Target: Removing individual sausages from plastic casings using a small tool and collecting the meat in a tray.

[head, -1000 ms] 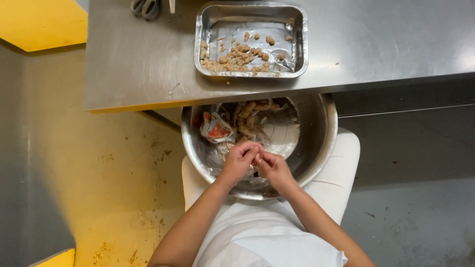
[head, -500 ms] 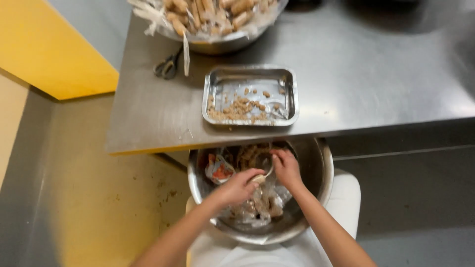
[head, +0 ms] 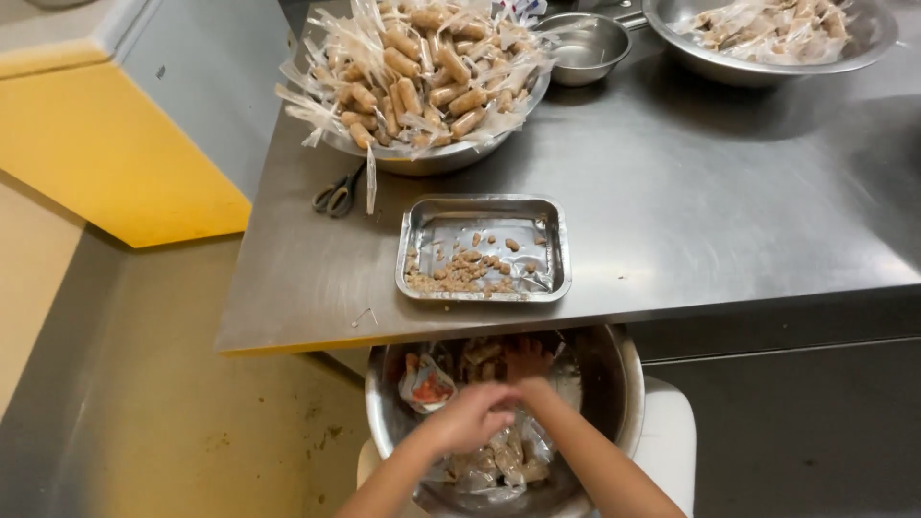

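My left hand (head: 468,419) and right hand (head: 527,363) meet over the bowl (head: 622,384) in my lap, below the desk (head: 691,192) edge. The left is curled, knuckles up, closed around something small I cannot see; the right reaches in past it, its fingers (head: 531,353) bent down among the wrappers (head: 499,459) in the bowl. Whether the right has hold of anything I cannot tell.

The wrappers are thin clear film, crumpled, some with bits of brown filling inside. I judge them nearly weightless, limp and slick, likely greasy, so they would slide out of a loose pinch. The best hold looks like the twisted end of the film, pinched between thumb and forefinger, not the soft middle, which would squash and crumble. A red-printed packet (head: 427,382) lies at the left of the bowl, touching the wall.

On the desk just above the bowl sits a tray (head: 480,221) with brown crumbs (head: 459,273) gathered at its near side; they look dry and brittle. Beyond it a big bowl is heaped with wrapped sausages (head: 413,72), firm-looking, their film tails sticking out as ready handles. Scissors (head: 338,195) lie to its left, near the desk edge.
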